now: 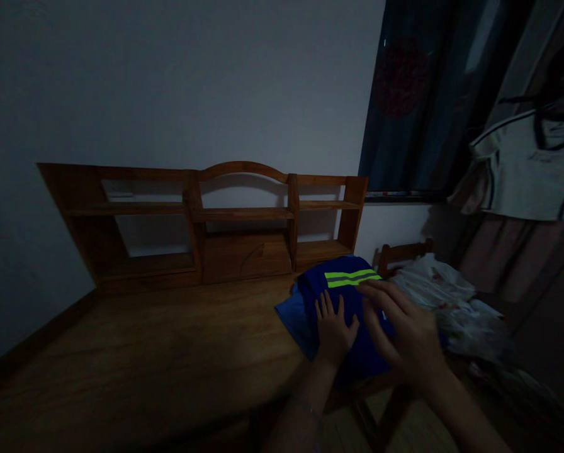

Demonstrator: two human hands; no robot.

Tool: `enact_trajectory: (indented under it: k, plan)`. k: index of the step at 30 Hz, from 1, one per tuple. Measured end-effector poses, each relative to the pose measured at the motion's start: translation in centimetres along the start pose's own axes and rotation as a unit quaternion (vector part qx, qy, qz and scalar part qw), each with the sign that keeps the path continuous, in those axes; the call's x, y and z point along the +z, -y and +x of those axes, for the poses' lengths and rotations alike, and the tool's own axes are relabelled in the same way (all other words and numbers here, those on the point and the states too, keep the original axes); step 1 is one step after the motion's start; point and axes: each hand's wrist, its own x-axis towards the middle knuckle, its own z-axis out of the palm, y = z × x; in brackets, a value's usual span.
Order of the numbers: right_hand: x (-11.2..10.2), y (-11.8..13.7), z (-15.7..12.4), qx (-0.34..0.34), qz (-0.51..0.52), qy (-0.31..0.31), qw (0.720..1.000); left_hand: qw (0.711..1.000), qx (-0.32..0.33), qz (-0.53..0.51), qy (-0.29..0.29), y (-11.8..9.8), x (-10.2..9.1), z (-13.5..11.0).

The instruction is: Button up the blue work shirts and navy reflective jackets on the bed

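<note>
A dark blue garment [352, 314] with a yellow-green and grey reflective stripe lies folded at the right end of the wooden desk [169, 352]. From under its left side sticks out a lighter blue cloth [295, 319]. My left hand [333, 328] rests on the garment with its fingers spread and nothing in them. Over the garment's right part, nearer the camera, is my right hand [402, 327], fingers bent and thumb apart. No object shows in it. Whether its fingertips touch the cloth I cannot tell.
A wooden shelf unit [244, 214] stands along the desk's back edge against the wall. Right of the desk are a wooden chair [402, 253] and clear plastic bags [435, 283]. A white shirt [522, 170] hangs at the far right near a dark window [414, 94]. The room is dim.
</note>
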Motion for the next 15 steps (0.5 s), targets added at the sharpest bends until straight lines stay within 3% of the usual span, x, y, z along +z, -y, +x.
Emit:
enact_trajectory:
  k: [2, 4, 8, 11, 13, 15]
  plan:
    - [3.2, -4.2, 0.4, 0.055, -0.060, 0.021, 0.997, 1.000, -0.001, 0.014, 0.020, 0.5, -0.4, -0.5]
    - [6.5, -9.1, -0.9, 0.111, -0.094, 0.023, 0.989, 0.999, -0.001, 0.016, 0.038, 0.9, -0.9, -1.1]
    - [11.3, -16.5, -5.8, 0.113, -0.120, 0.102, 0.981, 1.000, -0.012, -0.022, -0.008, 1.7, -2.4, -2.0]
    - [12.7, -18.2, -8.0, 0.112, -0.141, 0.099, 0.979, 0.985, -0.111, -0.127, -0.046, 2.8, -3.1, -0.9]
    - [12.7, -18.0, -8.2, 0.117, -0.135, 0.083, 0.980, 0.956, -0.193, -0.219, -0.031, 3.6, -3.1, 0.6]
    - [12.4, -17.4, -7.9, 0.127, -0.111, 0.071, 0.983, 0.933, -0.235, -0.272, -0.011, 4.2, -2.8, 2.3]
